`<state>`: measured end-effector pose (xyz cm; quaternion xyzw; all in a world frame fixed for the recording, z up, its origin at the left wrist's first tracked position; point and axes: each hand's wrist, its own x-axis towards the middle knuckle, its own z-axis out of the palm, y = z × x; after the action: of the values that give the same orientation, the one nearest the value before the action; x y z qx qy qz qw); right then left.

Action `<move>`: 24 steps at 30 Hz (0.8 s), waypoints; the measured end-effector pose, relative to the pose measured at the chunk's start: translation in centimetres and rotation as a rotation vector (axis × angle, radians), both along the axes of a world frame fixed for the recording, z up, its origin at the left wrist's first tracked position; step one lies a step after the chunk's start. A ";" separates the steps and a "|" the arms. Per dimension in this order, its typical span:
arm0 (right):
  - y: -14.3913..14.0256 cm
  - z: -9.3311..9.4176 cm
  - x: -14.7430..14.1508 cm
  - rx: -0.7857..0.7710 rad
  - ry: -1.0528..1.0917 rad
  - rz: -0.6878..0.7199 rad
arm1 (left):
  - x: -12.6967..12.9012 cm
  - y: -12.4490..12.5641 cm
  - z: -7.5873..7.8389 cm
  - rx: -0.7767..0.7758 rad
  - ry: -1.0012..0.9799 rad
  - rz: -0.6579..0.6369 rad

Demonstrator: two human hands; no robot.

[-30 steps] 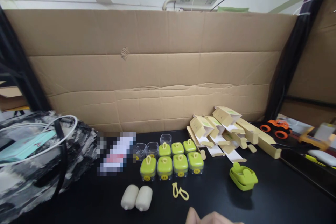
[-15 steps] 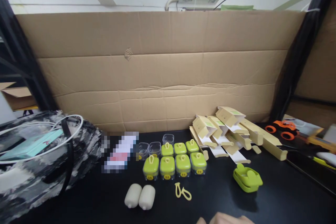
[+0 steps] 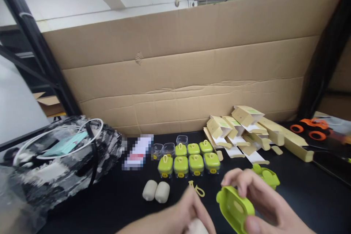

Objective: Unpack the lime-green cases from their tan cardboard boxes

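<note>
Green lid [image 3: 236, 209] pinched in right hand [image 3: 263, 201], left hand [image 3: 189, 215] beside

Seven green-lidded boxes [image 3: 188, 160]; three clear lidless boxes [image 3: 169, 147]; two beige pads [image 3: 156, 191]; one loose yellow loop [image 3: 197, 189].

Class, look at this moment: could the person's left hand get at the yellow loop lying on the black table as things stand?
Probably yes. The left hand sits just in front of the yellow loop, nothing between them, though it seems to hold a pale object already.
</note>
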<state>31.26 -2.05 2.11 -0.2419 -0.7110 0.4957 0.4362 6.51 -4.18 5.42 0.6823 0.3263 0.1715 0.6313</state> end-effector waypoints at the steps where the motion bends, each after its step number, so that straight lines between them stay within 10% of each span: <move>1: 0.0 0.1 -0.1 -0.001 -0.003 -0.019 | -0.9 0.2 1.2 0.083 0.036 0.064; 6: -0.3 0.4 -1.1 -0.005 -0.006 0.037 | -7.3 1.6 5.8 0.462 0.549 0.365; 11: -0.2 0.2 -1.2 -0.023 -0.071 0.059 | -11.1 3.3 5.3 0.423 0.907 0.425; 18: 0.0 -0.6 -1.1 -0.045 -0.063 0.040 | -11.4 3.1 4.0 0.271 0.915 0.408; 24: 0.1 -1.0 -1.1 0.195 0.020 -0.211 | -6.9 1.5 4.4 0.515 0.718 0.565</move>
<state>30.20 -2.00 1.13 -0.2670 -0.7218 0.3781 0.5145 -0.36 -2.67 9.84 0.7166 0.6407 0.1653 0.2205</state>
